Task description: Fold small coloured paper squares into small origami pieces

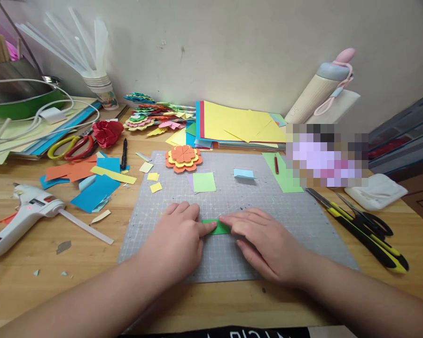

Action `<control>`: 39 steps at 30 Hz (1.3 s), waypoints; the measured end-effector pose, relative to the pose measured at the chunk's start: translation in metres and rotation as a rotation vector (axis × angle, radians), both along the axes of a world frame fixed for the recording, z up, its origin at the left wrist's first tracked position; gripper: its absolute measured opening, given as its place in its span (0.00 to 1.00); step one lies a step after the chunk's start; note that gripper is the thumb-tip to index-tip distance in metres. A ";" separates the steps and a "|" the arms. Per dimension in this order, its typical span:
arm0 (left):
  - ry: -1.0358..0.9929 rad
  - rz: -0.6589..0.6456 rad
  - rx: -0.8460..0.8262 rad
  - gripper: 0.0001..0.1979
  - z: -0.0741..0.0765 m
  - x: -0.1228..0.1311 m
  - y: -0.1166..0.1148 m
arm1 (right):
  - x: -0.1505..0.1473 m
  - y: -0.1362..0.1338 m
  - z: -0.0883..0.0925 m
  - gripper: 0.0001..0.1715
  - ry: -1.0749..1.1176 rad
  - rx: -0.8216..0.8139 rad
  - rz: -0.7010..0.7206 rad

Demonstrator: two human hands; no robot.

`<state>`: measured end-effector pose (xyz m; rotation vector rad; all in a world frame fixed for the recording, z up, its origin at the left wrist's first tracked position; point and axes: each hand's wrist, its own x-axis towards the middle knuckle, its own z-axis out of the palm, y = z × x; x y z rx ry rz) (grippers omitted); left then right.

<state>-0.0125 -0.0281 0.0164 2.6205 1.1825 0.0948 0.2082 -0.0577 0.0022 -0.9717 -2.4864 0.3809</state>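
Observation:
A narrow strip of folded green paper lies on the grey cutting mat. With its index finger stretched onto the strip's left part and the other fingers curled, my left hand holds the paper down. My right hand rests over the strip's right end, fingers extended and thumb apart, partly hiding the paper. Beyond my hands lie a light green paper square over a purple piece and a folded light blue paper. A layered orange and yellow paper flower sits at the mat's back edge.
Left are a glue gun, blue paper scraps and red-and-yellow-handled scissors. A utility knife and black scissors lie right. Coloured sheets and finished paper flowers stand along the wall.

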 end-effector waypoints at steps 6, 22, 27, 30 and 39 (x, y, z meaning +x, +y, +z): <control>-0.029 -0.188 0.094 0.15 -0.002 0.001 0.001 | -0.007 0.000 -0.008 0.12 0.028 -0.114 -0.160; 0.106 -0.437 0.306 0.15 -0.001 -0.017 0.008 | -0.008 0.001 -0.007 0.09 0.023 -0.143 -0.157; 0.059 -0.452 0.351 0.18 -0.007 -0.022 0.009 | -0.008 0.002 -0.006 0.09 0.027 -0.124 -0.151; 0.068 -0.421 0.355 0.17 -0.009 -0.022 0.009 | -0.008 0.002 -0.005 0.08 0.021 -0.123 -0.154; 0.074 -0.418 0.316 0.17 -0.006 -0.026 0.007 | -0.008 0.002 -0.007 0.09 0.023 -0.118 -0.146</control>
